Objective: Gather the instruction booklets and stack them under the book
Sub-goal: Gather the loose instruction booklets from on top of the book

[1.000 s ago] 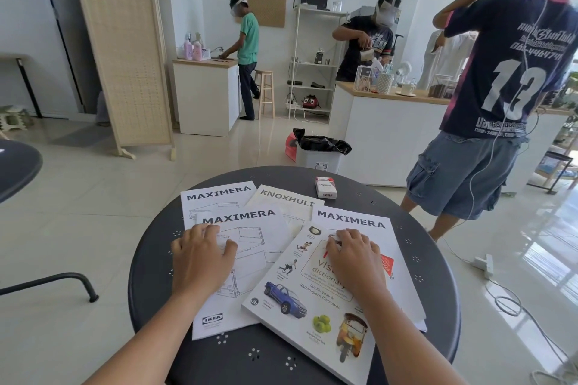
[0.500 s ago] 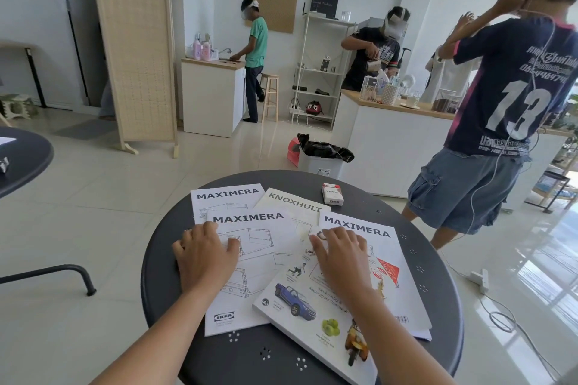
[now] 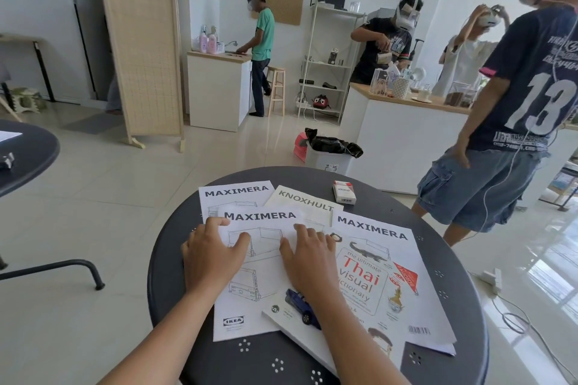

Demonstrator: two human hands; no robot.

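On the round dark table (image 3: 175, 262) four instruction booklets lay spread like a fan, with the book (image 3: 362, 294) among them. The front MAXIMERA booklet (image 3: 259, 278) had its long axis running from the person toward the far rim, the title at the far end, leaning a little to the left. Behind it, the far MAXIMERA booklet (image 3: 233, 195) pointed the same way, and the KNOXHULT booklet (image 3: 305, 201) was turned, its title running down to the right. The right MAXIMERA booklet (image 3: 419, 275) was tilted with its near end going right, and it lay under the book. The book, a Thai visual dictionary, followed almost the same tilt, and its left corner covered the edge of the front booklet.

The left hand (image 3: 212, 255) lay flat on the left part of the front booklet, fingers relaxed and spread, grasping nothing. The right hand (image 3: 308, 259) pressed flat where this booklet met the book, also with loose fingers.

A small red and white pack (image 3: 344, 192) stood near the far rim, apart from the papers.
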